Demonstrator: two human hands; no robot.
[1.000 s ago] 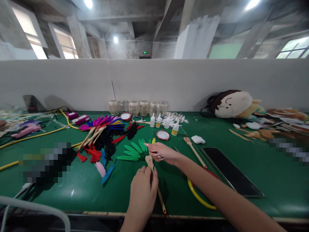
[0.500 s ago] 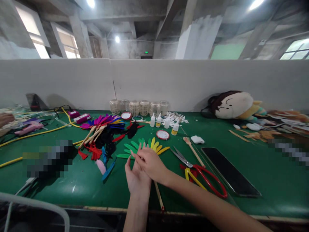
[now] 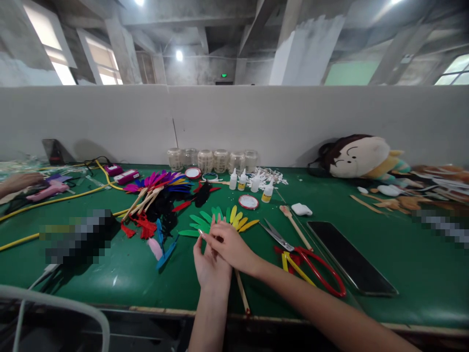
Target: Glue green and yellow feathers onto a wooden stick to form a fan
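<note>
Nearest, at the mat's front edge: left hand (image 3: 211, 268) raised off the surface, fingers extended and slightly spread, no grasp seen. Right hand (image 3: 230, 247) enters from lower right, fingers curled against the left fingertips. A pale fleck (image 3: 200, 231) shows there; whether it is pinched, cannot tell. Both hands are held up, seemingly to keep the fingers clear of the work.

Below them, a wooden stick (image 3: 242, 292) with a red tip lies on the green work mat (image 3: 410, 305). Just beyond, a green-and-yellow feather fan (image 3: 220, 217) lies flat, within easy reach. Right: scissors (image 3: 300, 259), red and yellow handles, set aside. Left: coloured feather bundles (image 3: 157, 190). Farther: glue bottles (image 3: 249, 181), glass jars (image 3: 212, 160), plush doll (image 3: 357, 159). Another person's hand (image 3: 20, 182) at far left.
</note>
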